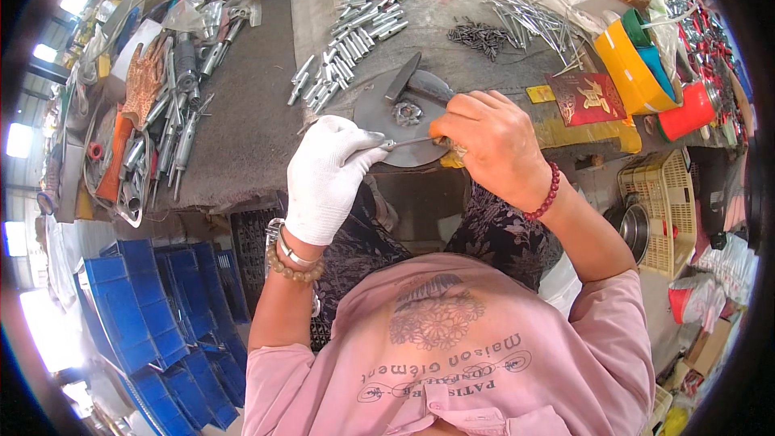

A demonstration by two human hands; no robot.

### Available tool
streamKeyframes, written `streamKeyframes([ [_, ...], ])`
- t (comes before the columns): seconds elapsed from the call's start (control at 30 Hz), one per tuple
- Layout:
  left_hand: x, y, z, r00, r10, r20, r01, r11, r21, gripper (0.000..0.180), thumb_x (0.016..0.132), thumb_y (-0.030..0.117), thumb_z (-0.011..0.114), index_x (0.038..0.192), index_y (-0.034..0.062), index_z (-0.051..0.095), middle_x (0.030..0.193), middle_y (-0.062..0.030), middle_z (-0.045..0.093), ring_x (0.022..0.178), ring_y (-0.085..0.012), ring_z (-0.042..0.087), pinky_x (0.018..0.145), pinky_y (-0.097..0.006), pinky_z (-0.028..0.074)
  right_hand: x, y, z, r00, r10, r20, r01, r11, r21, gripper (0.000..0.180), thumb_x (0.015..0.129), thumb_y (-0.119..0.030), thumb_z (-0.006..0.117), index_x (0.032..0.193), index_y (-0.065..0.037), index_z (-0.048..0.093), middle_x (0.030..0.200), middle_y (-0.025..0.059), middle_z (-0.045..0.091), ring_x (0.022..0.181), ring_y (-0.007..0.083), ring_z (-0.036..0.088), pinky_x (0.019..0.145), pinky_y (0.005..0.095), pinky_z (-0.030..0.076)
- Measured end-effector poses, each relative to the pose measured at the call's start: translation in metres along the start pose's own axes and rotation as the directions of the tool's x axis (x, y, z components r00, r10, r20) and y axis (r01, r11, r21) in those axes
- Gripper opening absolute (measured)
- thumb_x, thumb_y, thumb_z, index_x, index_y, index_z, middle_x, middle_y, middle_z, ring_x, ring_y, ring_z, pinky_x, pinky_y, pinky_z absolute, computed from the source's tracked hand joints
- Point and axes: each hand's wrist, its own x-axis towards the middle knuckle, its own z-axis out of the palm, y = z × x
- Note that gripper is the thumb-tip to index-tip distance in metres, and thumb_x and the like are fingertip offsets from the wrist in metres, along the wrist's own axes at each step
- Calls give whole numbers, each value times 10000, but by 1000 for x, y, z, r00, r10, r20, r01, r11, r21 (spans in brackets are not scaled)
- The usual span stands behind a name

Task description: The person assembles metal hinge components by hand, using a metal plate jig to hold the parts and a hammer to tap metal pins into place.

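My left hand [327,178], in a white knit glove, is closed, its thumb and forefinger pinching a small metal piece at the end of a thin metal rod [413,141]. The rod's other end is in my bare right hand [494,141], whose fingers are curled round it. Both hands are over the near edge of a round grey metal plate [420,155] on the bench. On that plate are a dark, flat metal bar [403,77] and a ring-shaped metal part [408,113]. My fingers partly hide what is at each end of the rod.
Silver metal tubes [347,52] lie beyond the plate. Dark small pins [478,37] and long thin rods [537,24] are piled at the far right. A red card [589,99] and yellow box [638,64] stand right; tools [169,121] lie left. Blue bins [137,299] are below.
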Motion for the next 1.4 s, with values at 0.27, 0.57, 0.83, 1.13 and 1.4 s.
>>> streamKeyframes([
  [0.27, 3, 2, 1, 1000, 18, 15, -18, 1000, -12, 147, 846, 96, 854, 982, 62, 810, 942, -94, 699, 957, -288, 684, 869, -385, 552, -2, 3, 9, 997, -60, -46, 59, 998, -33, 130, 812, -79, 710, 923, -141, 740, 907, 23, 615, 887, 248, 655, 819, 402, 517],
  [0.57, 2, 5, -2, 1000, 14, 26, -14, 1000, 3, 167, 844, 0, 830, 1008, 5, 797, 951, -118, 670, 933, -272, 665, 847, -362, 530, 0, 20, -8, 964, 141, -224, -142, 990, 9, 364, 782, -39, 816, 1137, -107, 776, 1012, 80, 731, 960, 314, 727, 852, 436, 607],
  [0.83, 3, 6, -1, 1000, -15, 17, 15, 1000, 6, 140, 859, 88, 845, 991, 56, 812, 955, -107, 703, 956, -292, 688, 861, -380, 554, 1, 102, -25, 939, 341, 29, -320, 904, -284, 220, 851, -110, 825, 1067, -125, 788, 1072, 70, 698, 1079, 302, 720, 928, 445, 590],
  [1.13, 1, 3, -1, 1000, 28, 9, -28, 1000, -4, 169, 845, 11, 837, 1010, 18, 801, 946, -99, 668, 929, -261, 661, 837, -361, 530, 9, 114, -18, 952, 304, 19, -287, 916, -279, 153, 907, -118, 766, 1056, -88, 748, 1075, 90, 701, 1073, 329, 713, 923, 463, 581],
  [1.4, -1, -2, 3, 998, 53, -27, -51, 996, 68, 148, 842, 141, 851, 976, 94, 808, 953, -81, 691, 940, -284, 687, 835, -386, 554, 31, -3, 0, 998, 38, 46, -47, 972, 232, 177, 856, 13, 697, 1022, -47, 694, 1037, 135, 664, 1042, 362, 672, 915, 471, 552],
])
